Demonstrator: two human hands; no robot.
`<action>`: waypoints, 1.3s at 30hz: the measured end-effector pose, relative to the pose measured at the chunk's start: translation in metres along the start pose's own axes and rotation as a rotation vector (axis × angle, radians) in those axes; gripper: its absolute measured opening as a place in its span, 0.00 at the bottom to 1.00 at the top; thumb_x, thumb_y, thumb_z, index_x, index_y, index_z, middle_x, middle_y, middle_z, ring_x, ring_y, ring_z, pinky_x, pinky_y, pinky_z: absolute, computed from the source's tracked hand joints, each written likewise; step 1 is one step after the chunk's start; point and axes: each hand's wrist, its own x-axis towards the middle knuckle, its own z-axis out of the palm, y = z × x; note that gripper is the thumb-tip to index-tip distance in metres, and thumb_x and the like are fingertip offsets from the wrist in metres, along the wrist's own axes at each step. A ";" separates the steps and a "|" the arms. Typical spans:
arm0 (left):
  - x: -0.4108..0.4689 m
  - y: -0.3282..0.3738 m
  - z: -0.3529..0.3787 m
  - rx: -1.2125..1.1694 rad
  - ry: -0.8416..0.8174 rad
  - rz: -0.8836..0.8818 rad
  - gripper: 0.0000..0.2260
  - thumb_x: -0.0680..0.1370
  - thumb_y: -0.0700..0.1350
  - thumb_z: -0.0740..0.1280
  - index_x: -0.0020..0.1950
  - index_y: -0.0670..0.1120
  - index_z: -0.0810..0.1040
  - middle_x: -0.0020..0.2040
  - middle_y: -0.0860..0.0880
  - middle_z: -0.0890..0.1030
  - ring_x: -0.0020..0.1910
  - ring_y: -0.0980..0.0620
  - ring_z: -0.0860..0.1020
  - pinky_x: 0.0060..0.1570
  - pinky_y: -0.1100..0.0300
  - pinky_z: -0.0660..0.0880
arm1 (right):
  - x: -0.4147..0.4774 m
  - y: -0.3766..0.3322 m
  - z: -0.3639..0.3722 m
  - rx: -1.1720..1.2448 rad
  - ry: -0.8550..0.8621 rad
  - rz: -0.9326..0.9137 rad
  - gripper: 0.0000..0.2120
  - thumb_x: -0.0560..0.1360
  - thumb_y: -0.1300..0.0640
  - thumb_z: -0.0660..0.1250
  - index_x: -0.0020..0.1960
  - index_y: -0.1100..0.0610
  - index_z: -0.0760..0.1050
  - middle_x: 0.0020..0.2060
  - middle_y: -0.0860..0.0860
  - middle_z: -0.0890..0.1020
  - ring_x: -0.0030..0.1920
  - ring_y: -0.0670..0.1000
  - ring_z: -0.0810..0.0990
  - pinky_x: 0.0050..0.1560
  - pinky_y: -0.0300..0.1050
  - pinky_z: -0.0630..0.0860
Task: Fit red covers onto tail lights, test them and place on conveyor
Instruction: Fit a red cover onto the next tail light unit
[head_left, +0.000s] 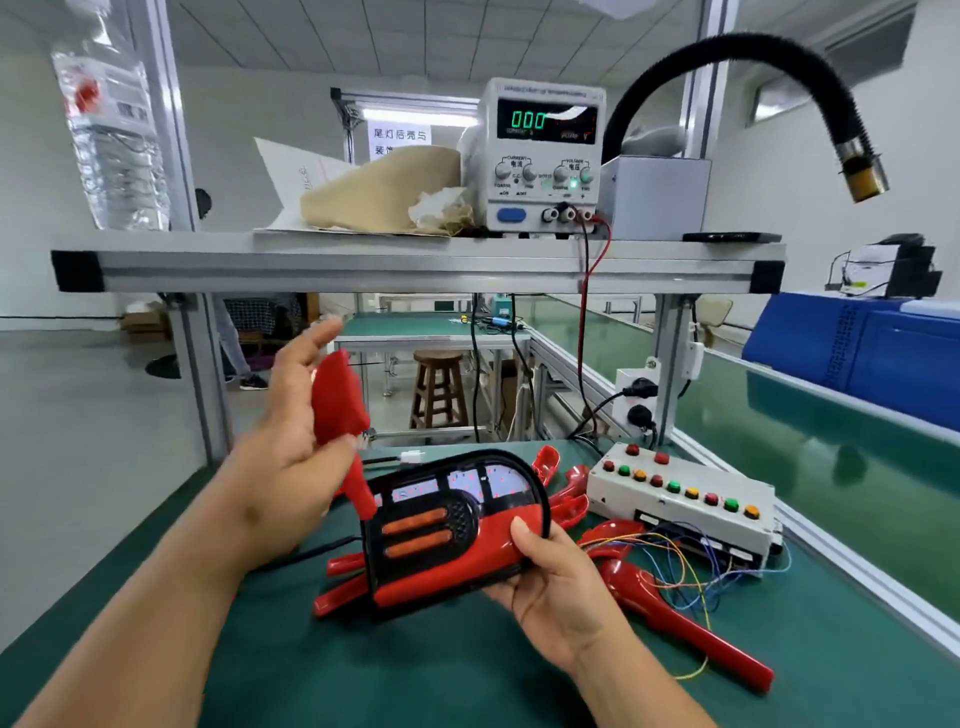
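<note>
R hand (553, 587) gripping half-red black-rimmed tail light (457, 530); L hand (291, 447) loosely round red cover (340, 405).

Tail light (452, 530): black frame, red lower lens, two orange bars. Cover (337, 400): red. Mat (363, 670): green; button box (680, 514), right: white with red, green, amber buttons.

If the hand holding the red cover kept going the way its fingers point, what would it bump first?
Probably the shelf's aluminium rail. The left hand points up and away; depth is unclear, so it might pass under it.
</note>
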 end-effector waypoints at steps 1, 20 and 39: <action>0.008 0.005 0.008 0.063 -0.042 0.019 0.37 0.78 0.34 0.66 0.66 0.74 0.55 0.50 0.54 0.73 0.43 0.54 0.78 0.41 0.64 0.79 | 0.001 0.001 -0.002 0.005 -0.012 -0.002 0.20 0.69 0.62 0.69 0.60 0.63 0.75 0.48 0.62 0.83 0.43 0.58 0.83 0.48 0.56 0.82; 0.059 -0.022 0.102 0.627 -0.696 0.229 0.29 0.78 0.50 0.69 0.77 0.57 0.63 0.65 0.61 0.67 0.64 0.60 0.61 0.65 0.68 0.56 | 0.004 -0.002 -0.012 0.040 -0.059 0.042 0.23 0.70 0.59 0.69 0.65 0.59 0.73 0.45 0.59 0.84 0.39 0.54 0.83 0.39 0.48 0.80; 0.040 -0.020 0.101 0.652 -0.662 0.207 0.21 0.83 0.56 0.57 0.75 0.67 0.59 0.77 0.66 0.57 0.74 0.62 0.60 0.67 0.66 0.60 | -0.002 -0.001 -0.010 0.024 -0.159 0.072 0.26 0.69 0.58 0.72 0.66 0.61 0.72 0.54 0.63 0.81 0.50 0.59 0.82 0.53 0.58 0.79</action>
